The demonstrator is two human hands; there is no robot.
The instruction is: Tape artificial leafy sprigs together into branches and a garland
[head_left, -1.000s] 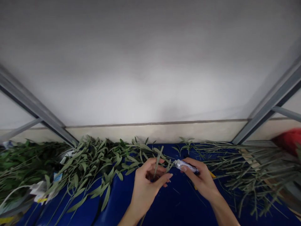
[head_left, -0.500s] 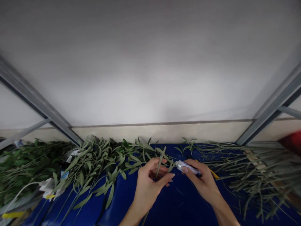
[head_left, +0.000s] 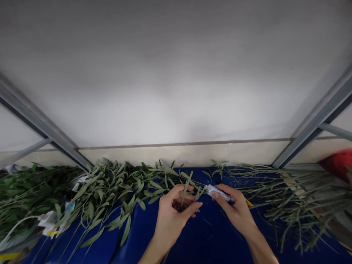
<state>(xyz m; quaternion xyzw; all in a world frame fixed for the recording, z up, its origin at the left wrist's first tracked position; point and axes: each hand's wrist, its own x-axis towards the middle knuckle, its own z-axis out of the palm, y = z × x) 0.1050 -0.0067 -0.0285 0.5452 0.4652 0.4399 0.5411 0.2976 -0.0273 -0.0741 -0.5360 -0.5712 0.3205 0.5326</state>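
My left hand (head_left: pixel 174 212) is curled around a thin green stem with narrow leaves (head_left: pixel 187 185), thumb and fingers nearly meeting. To its right, my right hand (head_left: pixel 238 207) grips a small white and blue tube (head_left: pixel 218 193) between thumb and fingers. The tube's nozzle points left and is at the leaf tips by my left hand; whether it touches them I cannot tell. Both hands are over the blue table surface (head_left: pixel 209 234).
Leafy green branches (head_left: pixel 110 183) lie on the left, with a white power strip and cable (head_left: pixel 48 221) beside them. Bare stems (head_left: pixel 297 205) are piled on the right, near a yellow object (head_left: pixel 249 202). Metal posts (head_left: pixel 308 128) stand before the wall.
The whole view has shifted slightly, so the surroundings appear a little further left. Both hands keep their grips, and the tube's nozzle stays near the leaves.
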